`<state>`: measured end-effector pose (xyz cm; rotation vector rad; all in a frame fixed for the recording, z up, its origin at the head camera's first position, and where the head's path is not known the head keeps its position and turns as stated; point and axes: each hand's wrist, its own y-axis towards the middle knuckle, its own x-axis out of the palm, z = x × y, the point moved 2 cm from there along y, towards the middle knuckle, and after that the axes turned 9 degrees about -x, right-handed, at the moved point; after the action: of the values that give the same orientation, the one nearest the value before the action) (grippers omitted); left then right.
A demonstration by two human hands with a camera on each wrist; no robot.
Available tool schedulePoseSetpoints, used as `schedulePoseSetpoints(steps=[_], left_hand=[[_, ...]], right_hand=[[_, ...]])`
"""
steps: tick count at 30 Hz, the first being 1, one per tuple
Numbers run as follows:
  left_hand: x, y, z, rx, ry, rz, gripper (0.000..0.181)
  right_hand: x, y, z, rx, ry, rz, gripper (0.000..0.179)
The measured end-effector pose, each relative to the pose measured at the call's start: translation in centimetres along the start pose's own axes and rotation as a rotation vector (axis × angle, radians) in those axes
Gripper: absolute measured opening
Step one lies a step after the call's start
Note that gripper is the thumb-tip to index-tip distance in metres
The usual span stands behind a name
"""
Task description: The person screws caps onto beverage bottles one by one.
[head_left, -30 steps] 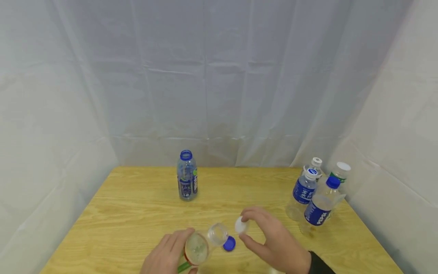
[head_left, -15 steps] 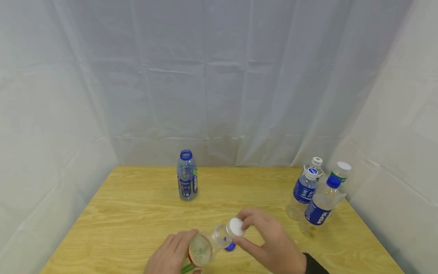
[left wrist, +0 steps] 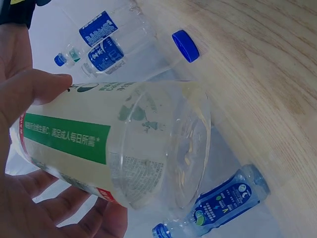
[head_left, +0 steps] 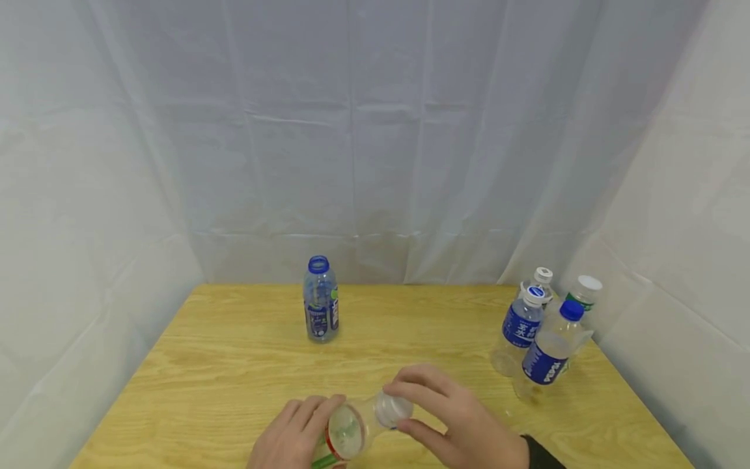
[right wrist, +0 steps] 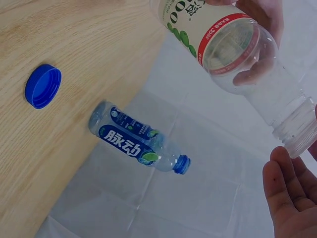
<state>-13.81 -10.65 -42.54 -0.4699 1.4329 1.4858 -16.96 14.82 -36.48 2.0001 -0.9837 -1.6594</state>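
Observation:
My left hand (head_left: 287, 433) grips a clear plastic bottle (left wrist: 74, 139) around its white, green and red label. The bottle is tilted, its neck pointing right toward my other hand. At that neck, thumb and fingers of my right hand (head_left: 463, 423) pinch a white cap (head_left: 394, 410), which sits over the mouth. The right wrist view shows the ribbed cap (right wrist: 299, 136) at the neck, partly covered by fingers. A loose blue cap (right wrist: 43, 86) lies on the table; the held bottle hides most of it in the head view.
An uncapped blue-tinted bottle (head_left: 320, 306) stands at the back, left of centre. Grouped at the right are a blue-capped Pepsi bottle (head_left: 545, 361), a white-capped bottle with a blue label (head_left: 521, 326) and others. White sheeting (head_left: 375, 163) surrounds the wooden table (head_left: 234, 352).
The right hand has brought the white cap left onto the bottle's mouth, which was open and apart from it. The left hand and bottle have shifted slightly right.

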Motion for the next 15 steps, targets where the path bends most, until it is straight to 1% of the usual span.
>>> schedulePoseSetpoints(steps=[5, 8, 11, 15], left_hand=[[-0.05, 0.09, -0.03, -0.003, -0.014, -0.005, 0.075], [-0.06, 0.17, 0.01, -0.009, -0.024, -0.005, 0.075], [-0.01, 0.26, 0.05, -0.008, -0.023, 0.0, 0.075], [0.07, 0.32, 0.06, 0.017, -0.017, 0.021, 0.076]], right_hand=[[-0.08, 0.02, 0.19, -0.042, 0.023, -0.007, 0.05], [-0.26, -0.08, 0.36, -0.039, 0.024, -0.028, 0.049], [-0.37, -0.17, 0.52, 0.025, 0.024, -0.05, 0.045], [-0.27, -0.23, 0.71, 0.108, -0.005, -0.061, 0.037]])
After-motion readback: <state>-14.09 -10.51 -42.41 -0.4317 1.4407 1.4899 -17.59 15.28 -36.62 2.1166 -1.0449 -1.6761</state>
